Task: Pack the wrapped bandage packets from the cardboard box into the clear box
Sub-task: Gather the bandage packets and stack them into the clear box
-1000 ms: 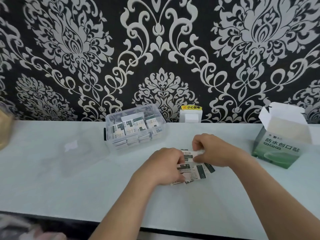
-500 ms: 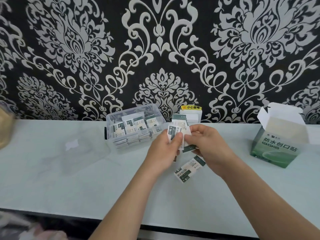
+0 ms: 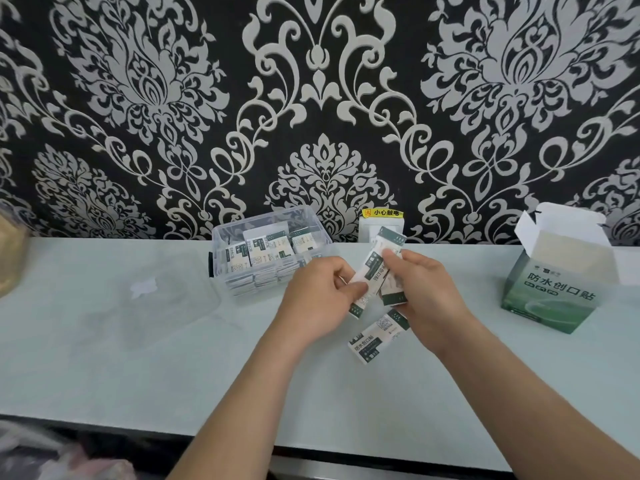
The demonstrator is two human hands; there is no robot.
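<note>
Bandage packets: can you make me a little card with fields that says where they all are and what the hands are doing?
Left hand: pinches the held packets from the left
Right hand: holds them from the right
Held packets: a small bunch, lifted above the table
Loose packet: flat on the table, just below the hands
Clear box: lid off, stacked packets inside
Lid: on the table, left of the clear box
Cardboard box: far right, flaps open
</note>
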